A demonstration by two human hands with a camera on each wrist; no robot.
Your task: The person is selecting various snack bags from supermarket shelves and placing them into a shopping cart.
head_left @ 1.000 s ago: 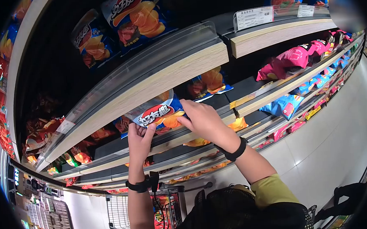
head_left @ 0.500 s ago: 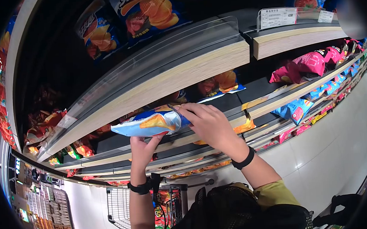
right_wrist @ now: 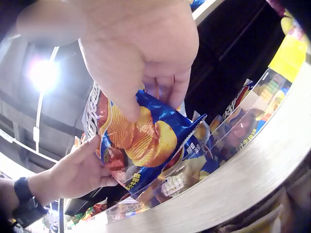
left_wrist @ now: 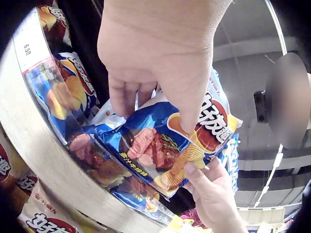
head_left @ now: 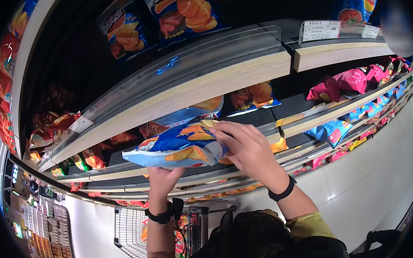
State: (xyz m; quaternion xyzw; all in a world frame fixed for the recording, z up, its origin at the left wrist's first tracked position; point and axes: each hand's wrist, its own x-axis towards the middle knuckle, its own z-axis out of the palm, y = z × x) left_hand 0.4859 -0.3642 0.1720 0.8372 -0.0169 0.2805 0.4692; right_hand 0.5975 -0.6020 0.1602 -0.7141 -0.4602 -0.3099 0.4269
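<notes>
A blue bag of potato chips (head_left: 183, 137) is held between both hands in front of a middle shelf, one edge turned toward the head camera. The left hand (head_left: 164, 179) grips it from beneath; in the left wrist view its thumb lies on the printed front, with fingers behind. At the other end, the right hand (head_left: 250, 150) pinches the bag, thumb on one face and fingers on the other, as the right wrist view shows. Ridged chips and steak are printed on the bag (left_wrist: 155, 145). Another blue chip bag (head_left: 256, 97) lies on the shelf just behind.
A wood-fronted shelf edge (head_left: 204, 93) with a clear plastic guard runs above the hands. Pink bags (head_left: 345, 82) and light-blue bags (head_left: 332, 133) fill shelves at right. Red bags (head_left: 55, 131) sit at left. A wire shopping cart (head_left: 127, 228) stands below, near the left forearm.
The bag's printed front faced the head camera a second ago; it has since tipped so an edge faces the camera. Both hands keep their hold. The shelves have shifted rightward in view.
</notes>
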